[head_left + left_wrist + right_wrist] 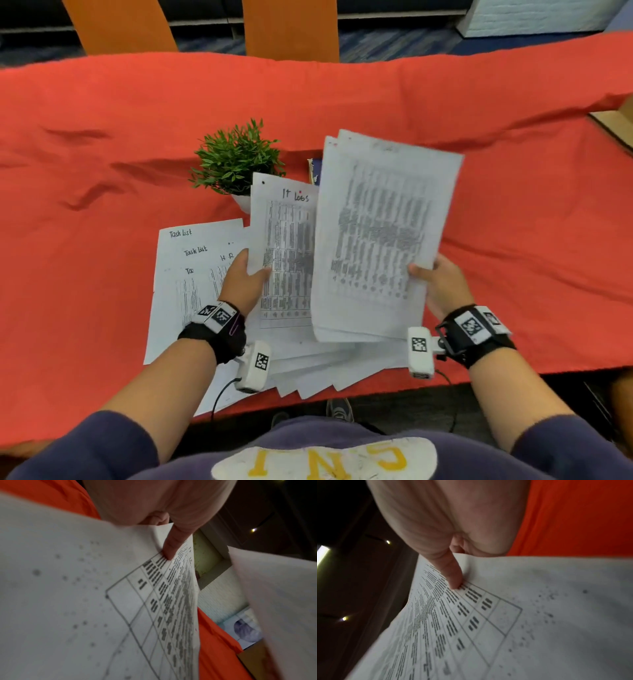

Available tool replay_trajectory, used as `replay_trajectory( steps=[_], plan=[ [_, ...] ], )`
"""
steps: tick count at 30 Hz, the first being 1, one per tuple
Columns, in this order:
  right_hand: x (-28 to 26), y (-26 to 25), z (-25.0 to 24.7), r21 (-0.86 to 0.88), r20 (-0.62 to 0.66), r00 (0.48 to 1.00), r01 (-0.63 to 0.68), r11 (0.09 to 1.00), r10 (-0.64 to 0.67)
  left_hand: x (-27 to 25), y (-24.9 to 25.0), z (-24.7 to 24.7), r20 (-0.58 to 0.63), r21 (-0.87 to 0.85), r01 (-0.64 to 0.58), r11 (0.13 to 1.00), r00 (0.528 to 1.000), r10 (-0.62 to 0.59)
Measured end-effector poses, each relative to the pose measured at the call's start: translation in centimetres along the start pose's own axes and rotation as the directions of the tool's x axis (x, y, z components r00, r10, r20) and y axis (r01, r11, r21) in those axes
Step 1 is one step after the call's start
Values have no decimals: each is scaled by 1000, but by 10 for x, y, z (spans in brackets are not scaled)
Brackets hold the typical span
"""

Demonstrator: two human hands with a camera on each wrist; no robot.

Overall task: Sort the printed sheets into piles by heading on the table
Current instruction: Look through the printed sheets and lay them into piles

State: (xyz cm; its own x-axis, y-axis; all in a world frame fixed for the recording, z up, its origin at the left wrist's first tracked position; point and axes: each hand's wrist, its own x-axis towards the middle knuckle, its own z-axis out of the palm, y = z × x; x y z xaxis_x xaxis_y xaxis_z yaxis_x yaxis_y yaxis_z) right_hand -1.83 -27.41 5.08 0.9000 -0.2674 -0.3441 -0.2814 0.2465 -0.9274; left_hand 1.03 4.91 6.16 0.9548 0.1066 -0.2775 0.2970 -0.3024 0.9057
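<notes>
Left hand [241, 281]: pinched the white printed sheet headed "It Labs" [286, 260] at its left edge, thumb on top.
Right hand [440, 286]: pinched a raised sheaf of white table-printed sheets [380, 236] at its right edge.
Loose white sheets [191, 260]: fanned on the red tablecloth [102, 205], near left, several headed "Task list".
Small green potted plant [236, 161]: just beyond the sheets.

Non-task clutter: plant, cloth, chairs, box.
Red cloth [102, 144] covers the worktop; small green potted plant [236, 161] mid-worktop in a white pot; two orange chair backs [291, 27] behind the far edge; cardboard box corner [616, 123] at right edge; dark blue item [315, 169] beside plant, mostly hidden.
</notes>
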Motion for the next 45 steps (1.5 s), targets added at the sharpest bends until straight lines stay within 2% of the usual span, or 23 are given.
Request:
replay_trajectory(
  steps=[2, 4, 7, 9, 12, 16, 18, 20, 21, 22, 24, 26, 28, 31, 38, 42, 43, 45],
  plan=[
    [4, 15, 21, -44, 62, 995, -73, 996, 76, 0, 3, 1, 29, -89, -1, 996, 1000, 3],
    [6, 26, 35, -163, 97, 988, -101, 981, 118, 0, 8, 2, 53, -145, 20, 989, 999, -13],
    [7, 32, 47, -325, 142, 981, -77, 943, 129, 0, 7, 4, 75, -185, 60, 981, 996, -47],
    [6, 35, 54, -397, 176, 979, -26, 917, 104, -3, 8, 5, 25, -200, 103, 974, 995, -100],
    [6, 38, 63, -493, 211, 975, 42, 869, 72, -15, 11, 5, -14, -125, 140, 982, 990, -143],
    [3, 44, 80, -423, 228, 971, 27, 906, 78, -15, -8, -1, 4, 110, 64, 992, 998, -65],
    [5, 48, 85, -425, 248, 963, 8, 905, 108, -12, -22, -8, -52, 126, 81, 989, 996, -75],
    [11, 53, 82, -480, 256, 957, 4, 877, 136, -12, -31, -18, -128, 71, 135, 988, 984, -126],
    [16, 56, 77, -540, 230, 961, -6, 842, 155, -11, -35, -24, -158, 40, 158, 987, 976, -150],
    [22, 58, 70, -644, 168, 971, -23, 765, 170, -11, -38, -31, -178, 19, 181, 983, 968, -175],
    [34, 64, 52, -853, -10, 988, -87, 514, 151, -9, -47, -47, -215, -1, 219, 976, 953, -214],
    [41, 71, 35, -934, -143, 981, -178, 311, 133, -7, -56, -62, -257, -11, 245, 969, 936, -240],
    [45, 79, 22, -943, -189, 971, -222, 248, 150, -6, -65, -73, -285, -32, 266, 963, 921, -264],
    [51, 91, 10, -921, -197, 970, -233, 313, 144, -8, -75, -82, -308, -55, 306, 950, 900, -308],
    [37, 80, 0, -816, -197, 980, -142, 561, -39, -9, -80, -83, -298, -97, 313, 945, 897, -327],
    [26, 62, 1, -647, -59, 997, 6, 763, -57, -8, -80, -85, -292, -121, 322, 939, 893, -343],
    [23, 61, 3, -625, -13, 999, 18, 780, -34, -8, -81, -85, -291, -134, 321, 938, 892, -347],
    [20, 65, 13, -651, 51, 998, 14, 759, 26, -8, -81, -84, -286, -158, 322, 934, 890, -355]
  ],
)
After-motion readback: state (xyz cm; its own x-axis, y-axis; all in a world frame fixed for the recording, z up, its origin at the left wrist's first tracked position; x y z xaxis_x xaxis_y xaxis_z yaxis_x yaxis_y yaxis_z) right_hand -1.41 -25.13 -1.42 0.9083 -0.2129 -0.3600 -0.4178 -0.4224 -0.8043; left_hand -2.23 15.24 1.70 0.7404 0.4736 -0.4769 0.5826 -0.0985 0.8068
